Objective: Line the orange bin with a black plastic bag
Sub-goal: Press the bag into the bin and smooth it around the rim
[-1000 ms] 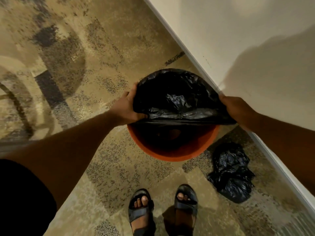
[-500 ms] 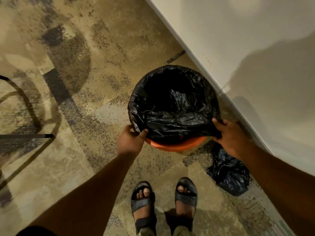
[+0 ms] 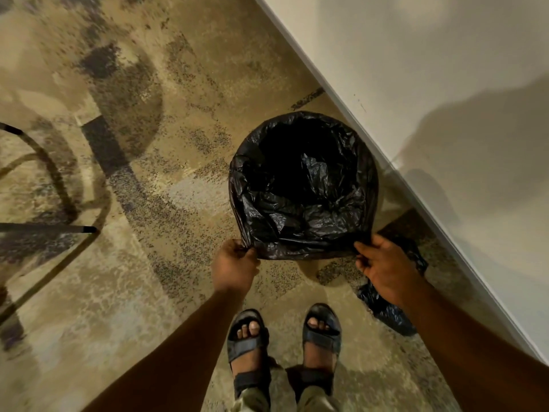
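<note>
A black plastic bag (image 3: 303, 203) lies open over the bin on the floor by the wall, its crinkled mouth folded down all round. The orange bin itself is fully hidden under the plastic. My left hand (image 3: 234, 264) pinches the bag's near edge at the lower left. My right hand (image 3: 383, 267) grips the same near edge at the lower right. Both hands sit low on the near side of the bin.
A white wall (image 3: 416, 84) with its baseboard runs diagonally right behind the bin. A second crumpled black bag (image 3: 389, 310) lies on the patterned carpet (image 3: 148, 173) under my right wrist. My sandalled feet (image 3: 282, 337) stand just in front. Dark chair legs (image 3: 44, 228) reach in from the left.
The bag's near edge has been pulled down over the near rim, so the orange rim no longer shows. Both hands moved toward me and lower.
</note>
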Demonstrator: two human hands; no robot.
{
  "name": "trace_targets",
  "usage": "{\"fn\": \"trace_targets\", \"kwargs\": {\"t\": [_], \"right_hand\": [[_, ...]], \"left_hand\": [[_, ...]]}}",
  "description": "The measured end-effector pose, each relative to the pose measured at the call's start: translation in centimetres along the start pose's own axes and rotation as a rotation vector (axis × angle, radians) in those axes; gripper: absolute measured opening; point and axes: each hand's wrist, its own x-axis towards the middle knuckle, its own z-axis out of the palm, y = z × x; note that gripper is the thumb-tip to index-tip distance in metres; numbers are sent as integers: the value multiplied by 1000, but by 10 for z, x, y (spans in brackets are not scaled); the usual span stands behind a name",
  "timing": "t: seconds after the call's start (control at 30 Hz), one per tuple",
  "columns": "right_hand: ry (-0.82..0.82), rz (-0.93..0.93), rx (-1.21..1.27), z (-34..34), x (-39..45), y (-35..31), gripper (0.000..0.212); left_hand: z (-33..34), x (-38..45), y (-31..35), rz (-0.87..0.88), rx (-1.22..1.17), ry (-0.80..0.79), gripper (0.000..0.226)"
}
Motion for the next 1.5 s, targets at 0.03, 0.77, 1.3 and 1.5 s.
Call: {"fn": "trace_targets", "kwargs": {"t": [0.03,0.77,1.3,1.5], "right_hand": [[9,-10,-38,0,0,2,20],[254,-70,-639,16,47,12,23],[569,-533,-206,2,34,-39,18],[166,-1158,-871,79,35,-75,28]], "left_hand": [[1,-2,0,-60,-110,-10,11],[41,67,-32,-333,37,91,13],[16,58,46,618,59,399,18],[59,63,67,943,450,-91,25]]}}
